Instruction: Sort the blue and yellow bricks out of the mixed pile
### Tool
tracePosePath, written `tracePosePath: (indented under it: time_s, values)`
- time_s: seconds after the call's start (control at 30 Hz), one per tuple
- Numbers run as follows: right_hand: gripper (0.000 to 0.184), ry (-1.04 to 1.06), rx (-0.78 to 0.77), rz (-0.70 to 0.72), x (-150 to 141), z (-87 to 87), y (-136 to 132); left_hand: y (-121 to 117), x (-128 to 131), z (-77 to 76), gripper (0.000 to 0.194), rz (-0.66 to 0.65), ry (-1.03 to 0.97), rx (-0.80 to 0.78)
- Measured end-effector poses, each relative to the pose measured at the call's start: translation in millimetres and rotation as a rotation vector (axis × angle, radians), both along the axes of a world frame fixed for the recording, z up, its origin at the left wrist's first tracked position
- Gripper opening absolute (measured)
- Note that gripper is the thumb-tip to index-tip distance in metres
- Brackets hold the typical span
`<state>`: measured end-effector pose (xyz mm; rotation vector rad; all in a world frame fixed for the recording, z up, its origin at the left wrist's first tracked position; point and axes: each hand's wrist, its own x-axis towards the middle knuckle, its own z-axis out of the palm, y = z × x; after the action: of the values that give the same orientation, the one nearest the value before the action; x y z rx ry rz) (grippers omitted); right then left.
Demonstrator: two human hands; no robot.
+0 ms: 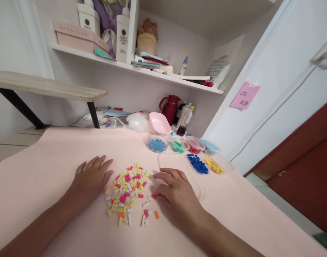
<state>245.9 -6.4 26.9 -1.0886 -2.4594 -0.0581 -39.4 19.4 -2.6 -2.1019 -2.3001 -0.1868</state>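
Note:
A loose pile of small toy building bricks [126,191] in yellow, pink, white and orange lies on the pink tabletop [80,232]. My left hand [90,178] rests flat to the left of the pile, fingers spread and holding nothing. On the pile's right side is my right hand [178,192], its fingers bent and apart from the thumb. A pink brick [154,196] is right at that thumb's tip; it does not look gripped. Several bricks lie scattered below, among them an orange brick [156,215]. Under the right hand's far side sits a clear flat lid or tray [176,161].
Along the back right stand tubs of light blue bricks [156,145], green bricks [176,145] and red bricks [195,148]. Nearer are dark blue bricks [197,164] and yellow bricks [214,166]. Behind are a pink bowl [160,123], a red jug [171,109] and a bottle [187,119].

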Motion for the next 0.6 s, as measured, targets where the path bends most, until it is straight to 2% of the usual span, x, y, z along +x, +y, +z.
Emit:
tracePosePath:
  time_s: [0.17,0.27,0.4,0.47,0.6]
  values:
    - [0.014,0.13,0.024,-0.037,15,14.5,9,1,-2,-2.9,0.051,-0.014,-0.005,0.031]
    - [0.015,0.079,0.056,-0.153,27,21.3,15,1,-2,-2.6,0.052,-0.017,-0.001,0.029]
    - [0.027,-0.01,0.126,-0.292,34,21.6,18,1,-2,-1.8,0.052,-0.019,-0.012,0.029]
    - [0.033,0.015,0.15,-0.225,31,21.2,15,1,-2,-2.7,0.052,-0.026,-0.022,0.042]
    - [0.023,0.085,0.013,0.118,12,22.0,0,2,-3,-6.4,0.051,-0.031,-0.019,0.051]
